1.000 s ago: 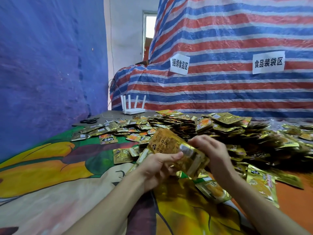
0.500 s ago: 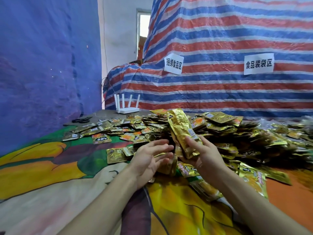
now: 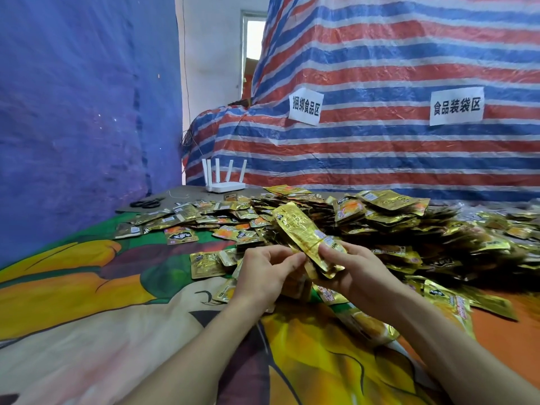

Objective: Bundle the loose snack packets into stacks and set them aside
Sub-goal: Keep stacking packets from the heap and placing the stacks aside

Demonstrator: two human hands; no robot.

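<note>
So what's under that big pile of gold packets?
The pile of gold snack packets lies on a colourful cartoon-printed cloth. The cloth shows around the pile's near and left edges. Whatever lies under the middle of the pile is covered by packets.

Work corner hung with cloth and tarp

A blue sheet (image 3: 73, 112) covers the wall at 9 o'clock. A red, white and blue striped tarp (image 3: 380, 159) rises from 12 to 3 o'clock, bearing a left paper sign (image 3: 305, 106) and a right paper sign (image 3: 456, 106). At 11 o'clock are a white wall (image 3: 210, 83) and a daylit window (image 3: 252, 36). A white router (image 3: 225, 185) and black scissors (image 3: 145, 203) sit beyond the colourful printed cloth (image 3: 87, 287) at 7 o'clock.
</note>
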